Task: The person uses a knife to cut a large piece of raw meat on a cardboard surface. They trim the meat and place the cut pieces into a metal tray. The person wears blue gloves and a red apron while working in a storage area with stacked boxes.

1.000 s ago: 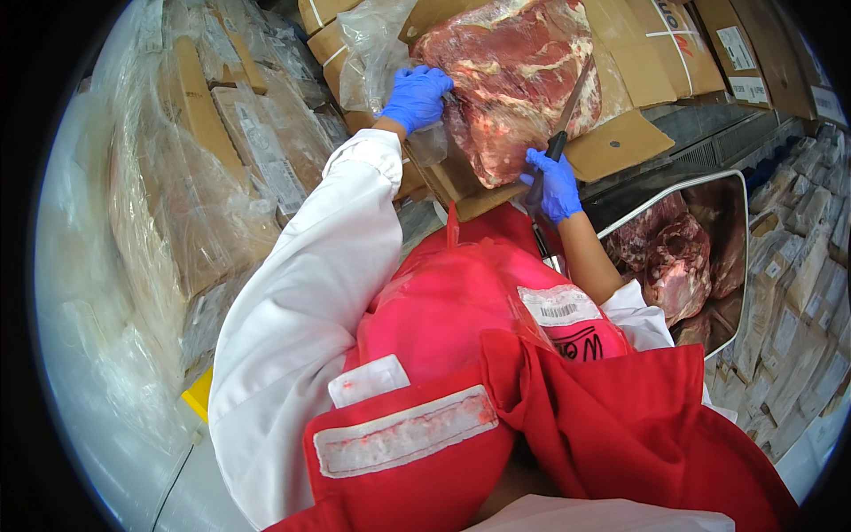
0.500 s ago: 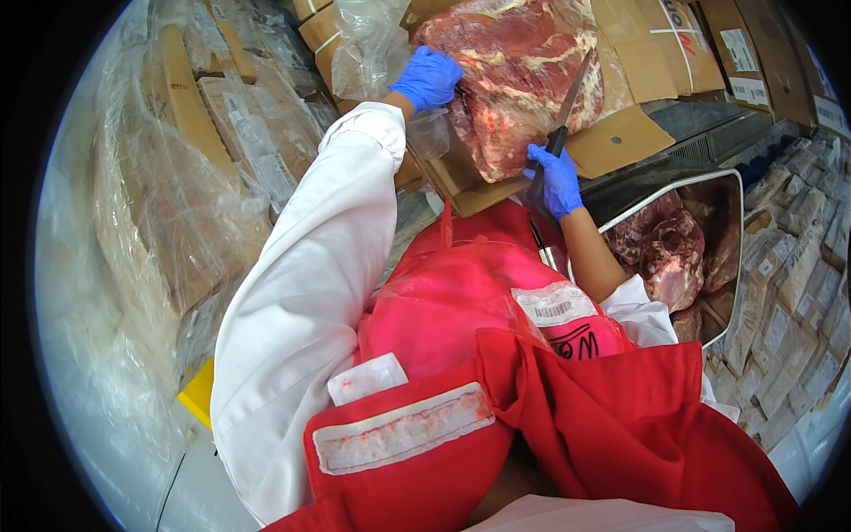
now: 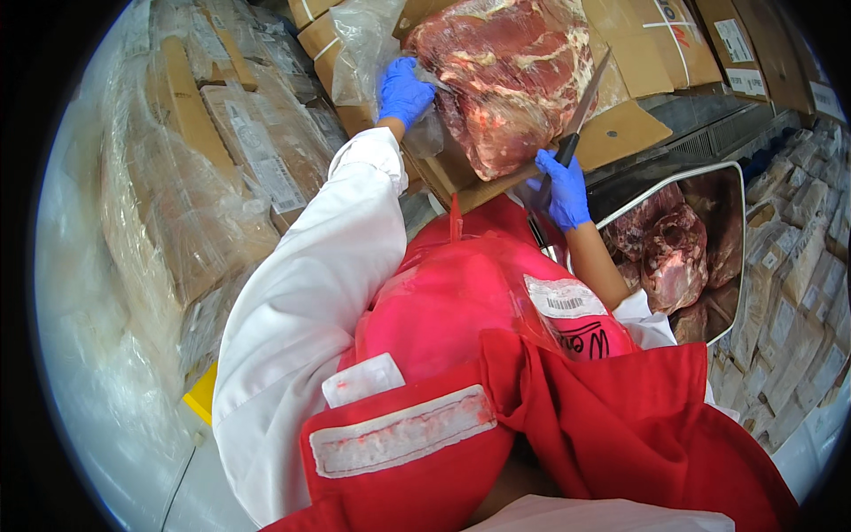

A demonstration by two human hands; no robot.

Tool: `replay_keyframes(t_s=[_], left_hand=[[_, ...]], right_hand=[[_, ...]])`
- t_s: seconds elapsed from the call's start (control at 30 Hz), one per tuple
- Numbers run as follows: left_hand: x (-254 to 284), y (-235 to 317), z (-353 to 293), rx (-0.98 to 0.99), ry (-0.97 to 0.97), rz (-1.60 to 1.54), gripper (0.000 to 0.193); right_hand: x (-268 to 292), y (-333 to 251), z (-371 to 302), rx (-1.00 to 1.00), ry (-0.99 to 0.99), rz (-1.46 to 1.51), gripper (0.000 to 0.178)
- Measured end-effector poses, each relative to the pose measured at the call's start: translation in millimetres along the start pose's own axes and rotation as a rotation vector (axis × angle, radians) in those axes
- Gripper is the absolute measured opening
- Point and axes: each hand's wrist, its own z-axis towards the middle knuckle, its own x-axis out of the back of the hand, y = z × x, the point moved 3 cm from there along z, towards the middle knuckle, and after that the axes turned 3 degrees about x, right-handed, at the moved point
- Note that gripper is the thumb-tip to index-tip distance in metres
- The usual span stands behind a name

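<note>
A large slab of raw red meat point(image 3: 510, 75), marbled with pale fat, lies on an opened cardboard box point(image 3: 620, 133). At its left edge my left hand point(image 3: 407, 92), in a blue glove, is closed with the fingers pinched on clear plastic film point(image 3: 362, 53). A thin translucent piece stretches from those fingers to the meat. My right hand point(image 3: 564, 189), also blue-gloved, is wrapped round the dark handle of a knife point(image 3: 587, 102). The blade points up and away along the meat's right side; I cannot tell whether it touches.
Right of my right forearm stands a metal-rimmed bin point(image 3: 743, 222) with several pieces of meat inside. Film-wrapped cartons point(image 3: 239, 168) are stacked at the left. More cardboard boxes point(image 3: 674, 44) stand at the back, and packaged goods point(image 3: 789, 293) fill the far right.
My left hand has drawn leftward off the meat's edge, with the translucent piece now stretched from it. The right hand and knife have shifted slightly right.
</note>
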Motion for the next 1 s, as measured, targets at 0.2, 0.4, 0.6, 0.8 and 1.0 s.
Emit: replay_keyframes(t_s=[0.2, 0.4, 0.6, 0.8, 1.0], left_hand=[[-35, -4, 35, 0.442, -0.445, -0.067, 0.083], [-87, -102, 69, 0.292, -0.642, 0.009, 0.065], [-46, -33, 54, 0.226, -0.529, 0.083, 0.051], [-61, -60, 39, 0.362, -0.429, -0.403, 0.043], [-87, -66, 1, 0.608, -0.442, -1.000, 0.033]], right_hand=[[7, 19, 37, -0.050, 0.118, 0.194, 0.012], [0, 64, 81, -0.107, 0.019, 0.324, 0.017], [-1, 39, 69, -0.258, 0.042, 0.416, 0.014], [2, 55, 80, -0.262, 0.102, 0.424, 0.009], [8, 63, 74, -0.241, 0.220, 0.467, 0.007]])
